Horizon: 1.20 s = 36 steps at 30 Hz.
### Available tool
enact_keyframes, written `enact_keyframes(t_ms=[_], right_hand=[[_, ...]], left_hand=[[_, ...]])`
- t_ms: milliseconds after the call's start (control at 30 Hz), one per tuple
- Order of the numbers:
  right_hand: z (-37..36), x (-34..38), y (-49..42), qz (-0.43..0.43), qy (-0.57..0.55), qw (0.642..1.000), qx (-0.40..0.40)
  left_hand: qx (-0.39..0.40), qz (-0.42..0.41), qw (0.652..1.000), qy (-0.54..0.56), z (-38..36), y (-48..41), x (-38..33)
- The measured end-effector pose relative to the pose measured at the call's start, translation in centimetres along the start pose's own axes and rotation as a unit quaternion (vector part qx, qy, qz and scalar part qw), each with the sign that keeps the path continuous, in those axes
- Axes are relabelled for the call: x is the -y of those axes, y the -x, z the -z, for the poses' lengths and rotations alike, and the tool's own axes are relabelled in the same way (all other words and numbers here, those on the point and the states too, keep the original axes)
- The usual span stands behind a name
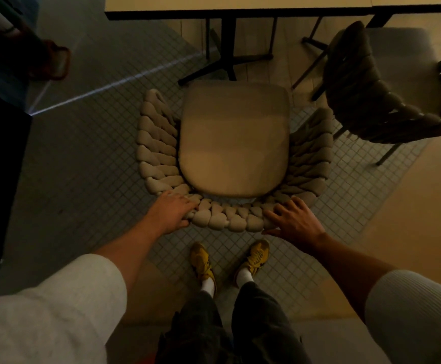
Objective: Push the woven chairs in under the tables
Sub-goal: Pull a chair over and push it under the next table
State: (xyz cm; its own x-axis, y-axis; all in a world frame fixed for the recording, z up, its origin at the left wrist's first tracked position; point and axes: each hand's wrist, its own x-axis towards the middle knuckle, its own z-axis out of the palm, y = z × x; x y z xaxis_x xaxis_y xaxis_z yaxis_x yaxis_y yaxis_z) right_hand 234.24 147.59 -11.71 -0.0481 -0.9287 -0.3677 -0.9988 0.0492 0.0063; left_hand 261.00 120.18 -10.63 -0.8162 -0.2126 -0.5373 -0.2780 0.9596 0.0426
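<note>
A beige woven chair point(158, 153) with a flat seat cushion point(233, 137) stands right in front of me, facing a pale table point(240, 3) at the top of the view. The front of the seat sits short of the table edge, near the table's black pedestal foot. My left hand point(173, 210) grips the braided back rim on its left side. My right hand point(293, 218) rests on the rim's right side, fingers spread over the weave. A second, darker woven chair point(366, 95) stands to the right beside a neighbouring table point(419, 2).
The table's black cross base point(227, 61) spreads on the floor ahead of the seat. A dark cabinet edge point(1, 166) runs along the left. My yellow shoes point(229, 261) stand on small grey tiles just behind the chair. Wooden flooring lies to the right.
</note>
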Motion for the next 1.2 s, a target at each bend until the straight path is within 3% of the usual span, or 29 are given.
enact_keyframes(t_ms=[1200], right_hand=[[3.9, -5.7, -6.9, -0.050, 0.000, 0.998, 0.039]], left_hand=[[-0.001, 0.039, 0.999, 0.026, 3.7, -6.6, 4.3]])
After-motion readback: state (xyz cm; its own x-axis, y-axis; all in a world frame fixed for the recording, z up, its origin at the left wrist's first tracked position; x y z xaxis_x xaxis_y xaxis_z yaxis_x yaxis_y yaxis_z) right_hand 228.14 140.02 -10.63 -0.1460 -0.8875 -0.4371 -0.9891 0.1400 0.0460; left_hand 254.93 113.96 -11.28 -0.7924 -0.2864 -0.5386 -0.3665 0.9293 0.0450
